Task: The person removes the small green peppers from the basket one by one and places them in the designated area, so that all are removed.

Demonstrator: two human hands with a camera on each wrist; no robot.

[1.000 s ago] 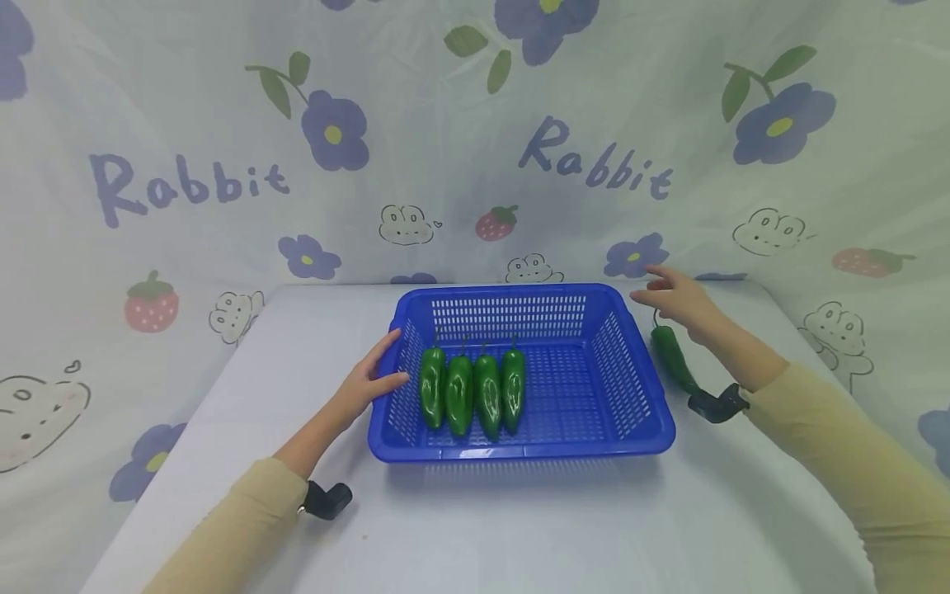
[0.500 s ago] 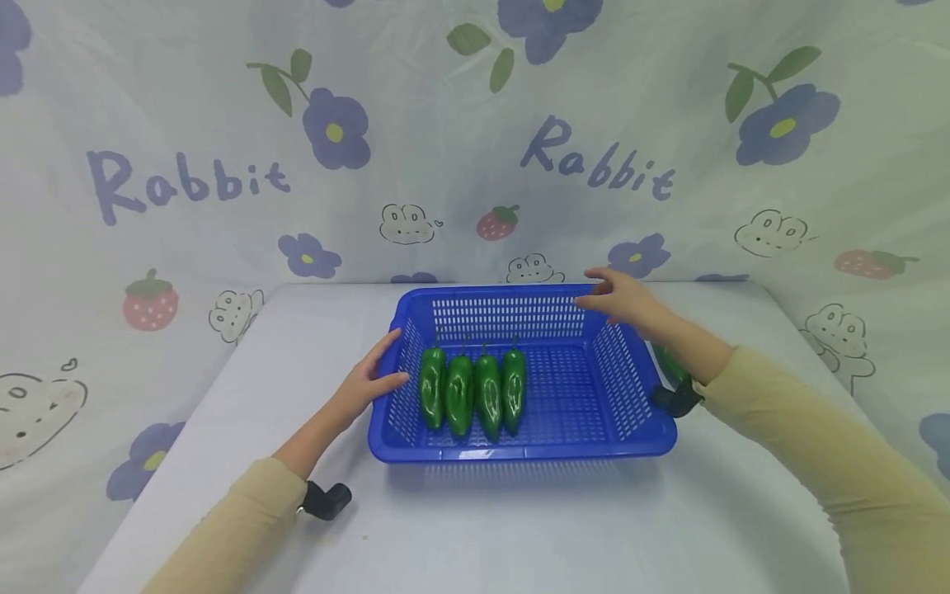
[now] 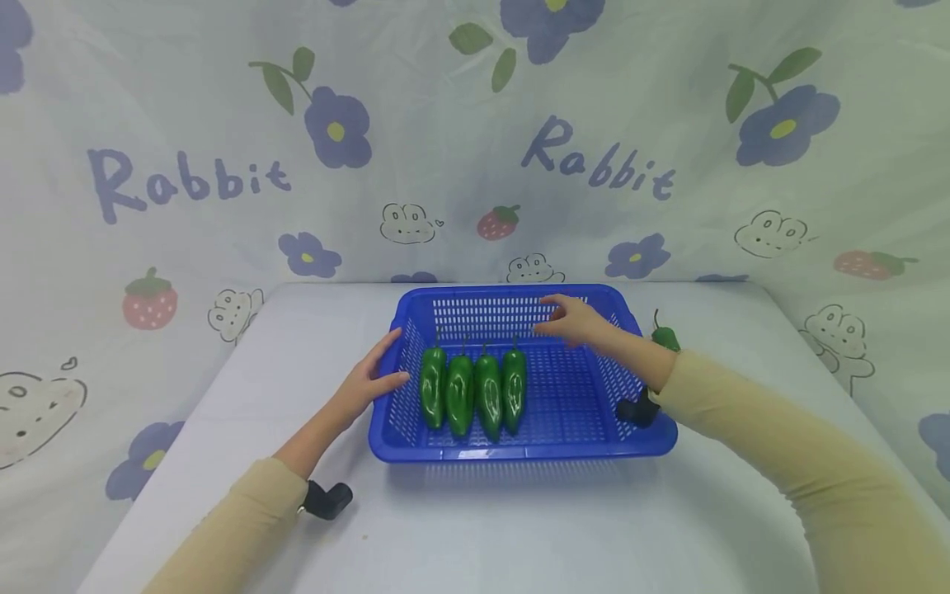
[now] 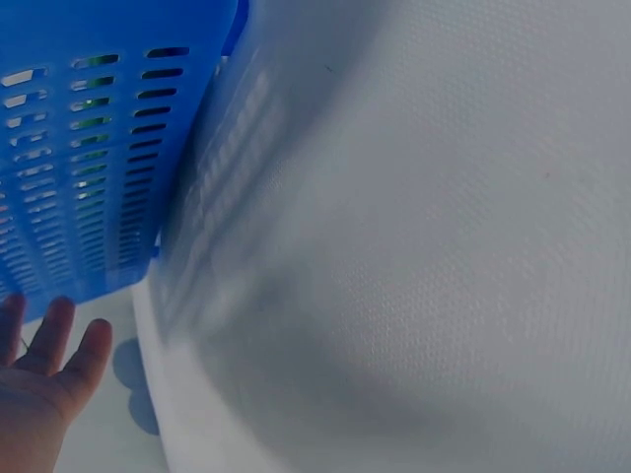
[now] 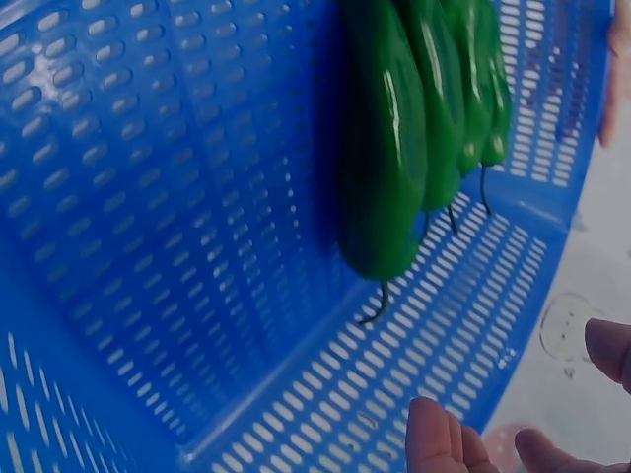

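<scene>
The left hand (image 3: 362, 381) rests, fingers extended, at the left side of the basket (image 3: 519, 451); the right hand (image 3: 577, 321) hovers empty and loose near four peppers (image 3: 487, 396) inside; gripping just one, gently, would probably spare its neighbours.

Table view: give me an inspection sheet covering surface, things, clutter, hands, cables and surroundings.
Surface: white table, small spot near the front.
Things: four peppers side by side in the blue basket; fifth pepper outside, to its right, partly hidden by the right sleeve.
Clutter: nothing seen.
Hands: left hand at the basket's left rim; right hand over the basket, holding nothing.
Cables: nothing seen.
Surroundings: printed backdrop.
</scene>
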